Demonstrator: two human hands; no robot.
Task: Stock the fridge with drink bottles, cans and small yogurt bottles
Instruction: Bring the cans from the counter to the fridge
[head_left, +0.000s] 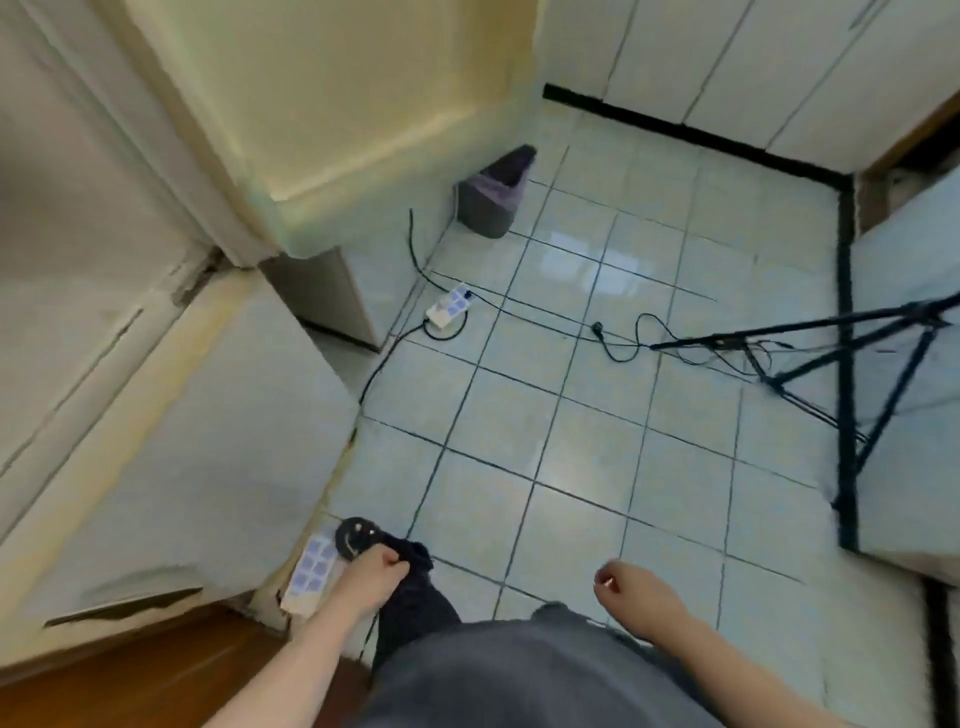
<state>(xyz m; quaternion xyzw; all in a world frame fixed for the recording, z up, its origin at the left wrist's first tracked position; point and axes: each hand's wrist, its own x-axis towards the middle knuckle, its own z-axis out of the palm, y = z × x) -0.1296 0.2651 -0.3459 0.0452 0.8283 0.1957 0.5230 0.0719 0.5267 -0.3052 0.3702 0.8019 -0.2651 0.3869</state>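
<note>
Head view, looking down at tiled floor (571, 441). L hand (371, 571), lower centre-left, fingers curled tight against dark trouser leg (410, 597); can't tell if it pinches the cloth. R hand (626, 584), lower centre-right, fingers loosely curled, holding nothing. White unit (208, 441) fills left of frame; can't tell if it's the fridge. Slipper (356, 535) just above L hand, power strip (311, 569) beside it. Bin (496, 195) upper centre, 2nd strip (449, 306) below it w/ cables, tripod (831, 364) at right
</note>
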